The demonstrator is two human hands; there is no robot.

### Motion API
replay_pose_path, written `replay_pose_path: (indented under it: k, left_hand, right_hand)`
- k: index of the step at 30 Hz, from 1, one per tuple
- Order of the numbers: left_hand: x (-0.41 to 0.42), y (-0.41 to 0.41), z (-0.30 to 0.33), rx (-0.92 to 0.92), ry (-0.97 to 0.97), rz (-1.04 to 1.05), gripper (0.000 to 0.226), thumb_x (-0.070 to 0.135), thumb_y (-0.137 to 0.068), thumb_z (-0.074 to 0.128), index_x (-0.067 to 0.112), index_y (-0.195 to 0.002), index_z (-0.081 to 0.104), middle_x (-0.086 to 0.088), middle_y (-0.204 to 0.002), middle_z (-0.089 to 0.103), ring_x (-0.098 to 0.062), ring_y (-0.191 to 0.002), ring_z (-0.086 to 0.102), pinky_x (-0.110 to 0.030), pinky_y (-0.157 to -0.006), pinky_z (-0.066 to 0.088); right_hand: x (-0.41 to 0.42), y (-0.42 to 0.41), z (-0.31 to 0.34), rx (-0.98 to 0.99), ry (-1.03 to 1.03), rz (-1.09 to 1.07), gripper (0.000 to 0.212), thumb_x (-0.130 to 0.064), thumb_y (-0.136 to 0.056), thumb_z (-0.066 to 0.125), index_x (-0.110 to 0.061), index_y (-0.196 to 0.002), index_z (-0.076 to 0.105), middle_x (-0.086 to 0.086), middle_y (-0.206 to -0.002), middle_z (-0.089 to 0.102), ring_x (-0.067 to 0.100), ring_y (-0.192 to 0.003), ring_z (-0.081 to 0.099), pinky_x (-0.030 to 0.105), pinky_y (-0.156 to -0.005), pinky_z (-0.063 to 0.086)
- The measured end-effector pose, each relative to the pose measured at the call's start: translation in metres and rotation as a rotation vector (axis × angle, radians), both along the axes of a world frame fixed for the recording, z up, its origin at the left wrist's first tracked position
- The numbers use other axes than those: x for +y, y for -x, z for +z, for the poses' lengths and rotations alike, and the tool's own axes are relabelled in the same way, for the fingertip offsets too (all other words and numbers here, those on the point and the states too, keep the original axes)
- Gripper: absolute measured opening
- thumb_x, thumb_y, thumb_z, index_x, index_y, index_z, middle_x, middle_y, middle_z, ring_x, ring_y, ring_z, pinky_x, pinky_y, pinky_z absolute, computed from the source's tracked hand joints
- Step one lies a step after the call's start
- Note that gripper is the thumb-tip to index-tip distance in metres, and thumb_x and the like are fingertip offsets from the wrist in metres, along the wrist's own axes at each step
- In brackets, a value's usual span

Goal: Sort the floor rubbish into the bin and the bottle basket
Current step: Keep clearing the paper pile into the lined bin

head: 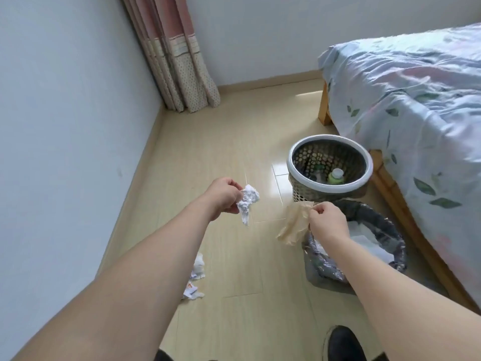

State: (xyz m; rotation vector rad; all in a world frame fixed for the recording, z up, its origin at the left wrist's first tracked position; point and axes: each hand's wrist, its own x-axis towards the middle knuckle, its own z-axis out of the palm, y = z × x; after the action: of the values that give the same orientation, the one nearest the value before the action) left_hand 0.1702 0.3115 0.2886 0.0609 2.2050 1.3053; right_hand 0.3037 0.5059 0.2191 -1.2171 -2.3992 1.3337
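The crumpled white paper is hanging in the air above the floor, pinched in the left hand, whose grip is curling round its upper edge. The tan wrapper is dangling from the right hand, its grip closing on the top corner, just beside the rim of the bin with the dark liner. Beyond the bin, the bottle basket is standing beside the bed, holding a green bottle. More paper scraps are lying on the floor under the left forearm.
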Motion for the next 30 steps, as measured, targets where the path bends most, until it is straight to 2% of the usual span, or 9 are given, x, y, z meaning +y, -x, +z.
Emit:
replay_pose_path:
  k: [5, 8, 11, 15, 17, 21, 23, 25, 30]
  left_hand:
    - [0.115, -0.038, -0.020, 0.008, 0.086, -0.192, 0.021, -0.010, -0.082, 0.050, 0.010, -0.086, 0.056, -0.010, -0.077, 0.061, -0.020, -0.060, 0.058, -0.025, -0.050, 0.055]
    - [0.169, -0.057, -0.042, -0.013, 0.127, -0.270, 0.021, -0.009, -0.082, 0.050, 0.011, -0.086, 0.055, -0.011, -0.083, 0.061, -0.022, -0.065, 0.061, -0.025, -0.047, 0.053]
    - [0.199, -0.068, -0.065, -0.031, 0.173, -0.304, 0.021, -0.007, -0.084, 0.048, 0.010, -0.093, 0.056, -0.014, -0.092, 0.061, -0.028, -0.073, 0.062, -0.034, -0.060, 0.058]
    - [0.223, -0.080, -0.090, -0.085, 0.251, -0.400, 0.022, 0.001, -0.089, 0.050, 0.013, -0.107, 0.053, -0.013, -0.100, 0.057, -0.025, -0.081, 0.057, -0.028, -0.060, 0.052]
    - [0.224, -0.082, -0.097, -0.064, 0.300, -0.441, 0.020, 0.005, -0.091, 0.049, 0.014, -0.108, 0.052, -0.012, -0.100, 0.057, -0.024, -0.081, 0.055, -0.029, -0.062, 0.048]
    - [0.204, -0.075, -0.091, -0.040, 0.343, -0.455, 0.013, 0.008, -0.092, 0.047, 0.016, -0.097, 0.056, -0.011, -0.097, 0.058, -0.025, -0.083, 0.055, -0.032, -0.068, 0.049]
    - [0.181, -0.065, -0.080, -0.031, 0.375, -0.454, 0.013, 0.010, -0.092, 0.047, 0.015, -0.099, 0.057, -0.009, -0.099, 0.059, -0.024, -0.085, 0.059, -0.032, -0.073, 0.050]
    - [0.151, -0.053, -0.065, -0.025, 0.410, -0.450, 0.014, 0.011, -0.092, 0.048, 0.016, -0.101, 0.057, -0.007, -0.101, 0.059, -0.022, -0.085, 0.060, -0.029, -0.070, 0.047]
    - [0.041, -0.018, -0.027, 0.000, 0.478, -0.360, 0.014, 0.014, -0.094, 0.047, 0.017, -0.105, 0.056, -0.003, -0.101, 0.058, -0.021, -0.084, 0.058, -0.028, -0.068, 0.041]
  right_hand:
    - [0.071, -0.020, -0.016, 0.011, 0.146, -0.293, 0.011, -0.022, -0.090, 0.052, -0.017, -0.097, 0.059, 0.002, -0.097, 0.060, 0.025, -0.087, 0.054, 0.036, -0.075, 0.047]
    - [0.102, -0.034, -0.028, -0.110, 0.135, -0.305, 0.018, -0.020, -0.090, 0.050, -0.013, -0.103, 0.060, 0.006, -0.099, 0.061, 0.028, -0.085, 0.055, 0.033, -0.070, 0.044]
    - [0.123, -0.047, -0.042, -0.219, 0.178, -0.311, 0.026, -0.017, -0.091, 0.049, -0.006, -0.111, 0.061, 0.011, -0.102, 0.061, 0.031, -0.085, 0.057, 0.033, -0.068, 0.048]
    - [0.142, -0.053, -0.053, -0.357, 0.285, -0.257, 0.040, -0.011, -0.095, 0.048, -0.001, -0.133, 0.048, 0.016, -0.125, 0.054, 0.031, -0.110, 0.055, 0.032, -0.086, 0.050]
    - [0.142, -0.050, -0.053, -0.364, 0.280, -0.223, 0.038, -0.009, -0.096, 0.046, 0.001, -0.132, 0.047, 0.016, -0.125, 0.053, 0.030, -0.109, 0.054, 0.030, -0.081, 0.046]
    - [0.130, -0.043, -0.047, -0.287, 0.209, -0.152, 0.012, -0.011, -0.092, 0.047, -0.010, -0.101, 0.055, 0.011, -0.101, 0.056, 0.027, -0.085, 0.052, 0.031, -0.069, 0.046]
    - [0.119, -0.039, -0.040, -0.257, 0.134, -0.054, 0.012, -0.012, -0.089, 0.046, -0.011, -0.094, 0.057, 0.009, -0.094, 0.057, 0.025, -0.076, 0.051, 0.029, -0.061, 0.044]
    - [0.100, -0.033, -0.030, -0.235, 0.065, 0.044, 0.021, -0.014, -0.088, 0.045, -0.012, -0.105, 0.058, 0.009, -0.103, 0.061, 0.027, -0.091, 0.058, 0.033, -0.071, 0.049]
    - [0.007, -0.002, -0.003, -0.163, -0.052, 0.311, 0.039, -0.017, -0.089, 0.044, -0.014, -0.126, 0.055, 0.008, -0.131, 0.056, 0.028, -0.120, 0.052, 0.037, -0.099, 0.044]
